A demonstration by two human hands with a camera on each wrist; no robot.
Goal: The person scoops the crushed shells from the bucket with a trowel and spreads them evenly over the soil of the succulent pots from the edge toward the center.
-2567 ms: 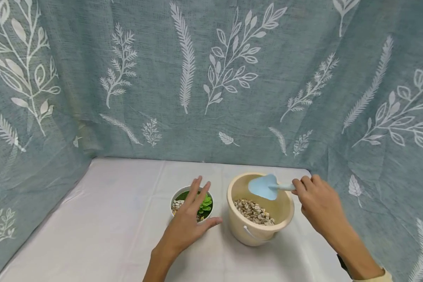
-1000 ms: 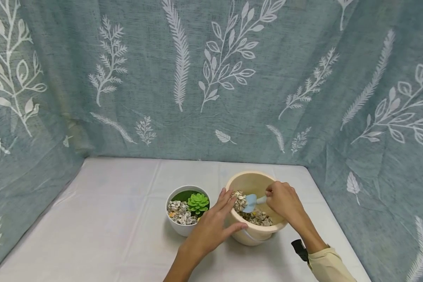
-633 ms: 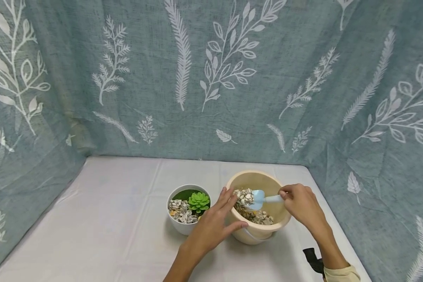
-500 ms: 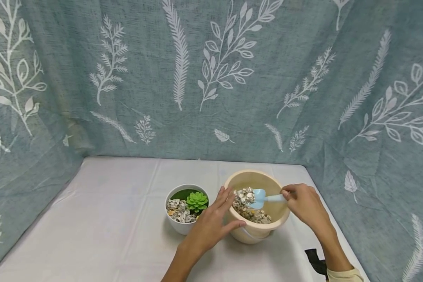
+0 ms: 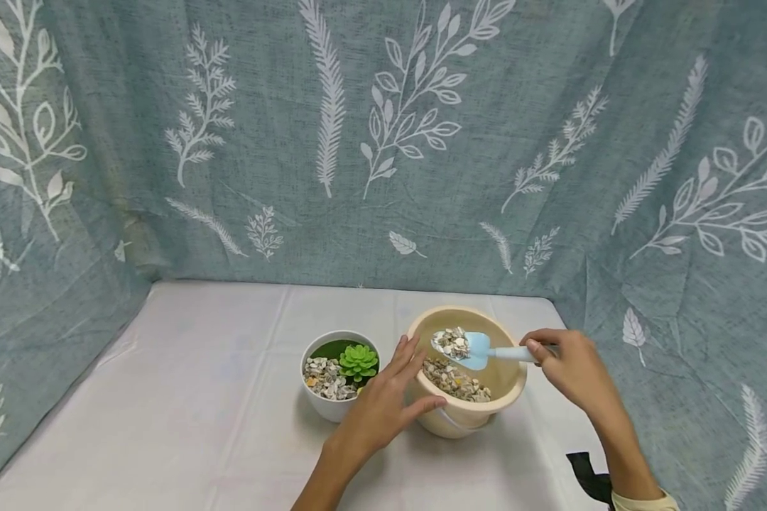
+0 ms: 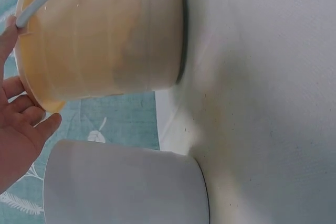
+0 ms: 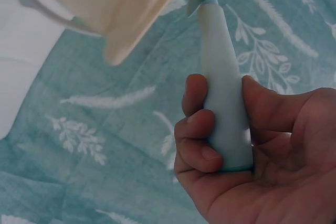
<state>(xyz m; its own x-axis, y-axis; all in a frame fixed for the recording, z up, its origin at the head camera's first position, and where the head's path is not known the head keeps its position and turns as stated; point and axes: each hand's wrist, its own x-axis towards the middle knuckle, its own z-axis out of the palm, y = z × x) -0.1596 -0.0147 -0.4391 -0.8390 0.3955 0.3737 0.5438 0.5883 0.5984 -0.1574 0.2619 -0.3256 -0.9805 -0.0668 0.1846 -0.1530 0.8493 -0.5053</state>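
While the table (image 5: 179, 397) spreads wide left of the white pot (image 5: 329, 407), the bucket (image 5: 436, 423) stands nearer the right edge. Left hand (image 5: 378, 406) — spread, touching the bucket's left rim. Right hand (image 5: 572, 369) — gripping the trowel (image 5: 479, 348) by its handle, loaded blade above the bucket. Bucket holds stones (image 5: 454, 383); pot, stones and a green plant (image 5: 358, 363).
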